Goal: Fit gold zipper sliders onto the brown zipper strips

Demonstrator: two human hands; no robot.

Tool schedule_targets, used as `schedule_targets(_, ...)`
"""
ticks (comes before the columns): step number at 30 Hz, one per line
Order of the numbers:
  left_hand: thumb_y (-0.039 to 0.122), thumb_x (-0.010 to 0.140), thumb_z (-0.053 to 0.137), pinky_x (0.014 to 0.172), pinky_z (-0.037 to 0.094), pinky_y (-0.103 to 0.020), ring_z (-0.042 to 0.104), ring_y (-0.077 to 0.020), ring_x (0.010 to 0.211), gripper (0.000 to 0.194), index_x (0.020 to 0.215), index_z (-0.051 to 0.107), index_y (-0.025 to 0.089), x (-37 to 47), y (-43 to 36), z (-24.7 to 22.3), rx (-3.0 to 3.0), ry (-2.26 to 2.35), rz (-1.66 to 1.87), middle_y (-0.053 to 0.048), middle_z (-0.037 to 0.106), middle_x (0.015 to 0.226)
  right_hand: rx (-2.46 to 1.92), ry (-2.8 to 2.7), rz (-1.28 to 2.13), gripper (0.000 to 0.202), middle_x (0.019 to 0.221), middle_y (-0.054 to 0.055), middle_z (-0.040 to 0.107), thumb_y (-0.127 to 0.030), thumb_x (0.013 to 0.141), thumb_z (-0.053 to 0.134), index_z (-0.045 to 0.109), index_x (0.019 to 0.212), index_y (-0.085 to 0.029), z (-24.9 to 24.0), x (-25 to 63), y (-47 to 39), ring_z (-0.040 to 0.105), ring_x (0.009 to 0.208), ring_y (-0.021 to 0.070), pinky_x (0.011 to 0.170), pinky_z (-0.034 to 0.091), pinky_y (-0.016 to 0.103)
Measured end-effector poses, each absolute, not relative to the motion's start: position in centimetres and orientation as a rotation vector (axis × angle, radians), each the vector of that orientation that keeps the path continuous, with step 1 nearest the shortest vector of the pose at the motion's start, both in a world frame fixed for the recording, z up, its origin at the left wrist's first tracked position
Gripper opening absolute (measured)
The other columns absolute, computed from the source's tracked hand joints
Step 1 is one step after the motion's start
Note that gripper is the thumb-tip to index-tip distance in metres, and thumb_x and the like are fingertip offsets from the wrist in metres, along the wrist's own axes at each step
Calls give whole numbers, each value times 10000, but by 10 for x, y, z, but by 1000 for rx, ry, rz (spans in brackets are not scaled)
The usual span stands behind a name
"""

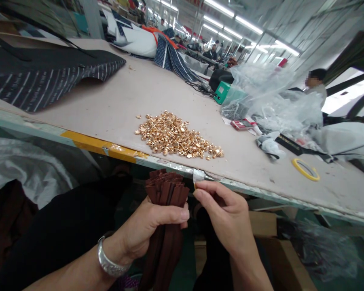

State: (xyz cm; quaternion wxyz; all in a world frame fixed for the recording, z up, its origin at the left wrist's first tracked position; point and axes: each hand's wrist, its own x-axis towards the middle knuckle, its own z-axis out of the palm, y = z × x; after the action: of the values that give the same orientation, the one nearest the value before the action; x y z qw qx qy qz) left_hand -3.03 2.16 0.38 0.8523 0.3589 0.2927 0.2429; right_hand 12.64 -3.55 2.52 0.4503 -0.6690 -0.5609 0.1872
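My left hand (157, 220) is closed around a thick bundle of dark brown fabric strips (166, 190). The strips' cut ends fan out above my thumb, and their long tails hang down below the fist. To the right of the bundle, my right hand (224, 210) pinches with thumb and forefinger. A thin sliver of gold shows at those fingertips, probably a small metal piece, mostly hidden by them. Just beyond both hands, on the table (109, 101), lies a heap of small shiny gold metal pieces (176, 135).
Dark striped material (48, 81) lies at the table's left. On the right are a yellow tape roll (305, 169), clear plastic bags (267, 89), a red packet (242, 124) and a green box (223, 92). A cardboard box (285, 262) stands below the table edge. A person (317, 87) is farther back.
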Motion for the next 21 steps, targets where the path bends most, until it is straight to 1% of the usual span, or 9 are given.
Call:
schedule_targets(2,214,647,712,527,346,-229,472,-109,551,104,613,644,143,-31,20,4,796,578,498,8,574,581,-1655,-1260,557,110,667,-38,622,-267,843,677,714,940,-230,22,129,-34,553,573,116,531,443,222)
schedule_targets(5,210,661,709,556,359,-236,476,-117,581,95,631,650,141,-32,18,3,849,532,491,7,576,597,-1578,-1216,550,149,637,-61,524,-274,835,676,677,979,-232,19,128,-41,466,525,95,478,383,205)
schedule_targets(8,171,666,722,635,407,-245,525,-132,663,51,678,681,143,-31,16,0,843,532,475,1,623,679,-1511,-1241,614,148,658,-60,538,-254,796,719,669,933,-234,21,120,-51,459,524,89,467,371,197)
schedule_targets(9,155,655,733,670,424,-254,547,-143,703,73,718,698,145,-30,15,0,827,542,463,-3,645,723,-1513,-1247,637,130,656,-58,549,-244,781,733,673,896,-230,22,117,-54,461,524,88,467,369,197)
schedule_targets(11,132,624,758,723,447,-275,575,-164,764,191,810,719,153,-28,13,-1,793,564,444,-8,676,790,-1509,-1247,654,71,650,-50,562,-219,774,736,667,784,-212,24,111,-57,474,539,88,485,371,199)
schedule_targets(12,126,614,770,729,453,-279,580,-167,771,225,831,720,156,-27,12,-1,788,570,442,-6,681,796,-1491,-1238,663,90,649,-45,565,-210,781,728,654,730,-203,25,110,-58,485,556,89,504,380,201)
schedule_targets(14,135,614,783,708,457,-267,579,-155,741,200,801,718,159,-24,11,0,791,548,465,3,677,762,-1426,-1176,724,160,630,-39,567,-213,797,711,621,666,-191,24,110,-58,504,563,90,516,394,198)
schedule_targets(18,237,679,770,690,477,-262,607,-165,734,147,776,731,135,-18,9,1,802,384,485,-33,696,761,-1332,-908,987,168,516,-53,569,-289,802,726,627,714,-187,16,118,-59,489,439,67,414,370,159)
schedule_targets(21,244,691,788,673,481,-246,615,-147,719,164,815,713,168,-16,9,-1,756,501,575,-12,687,770,-1313,-813,1020,121,480,-69,550,-291,786,749,684,787,-188,8,125,-60,454,397,42,394,358,132)
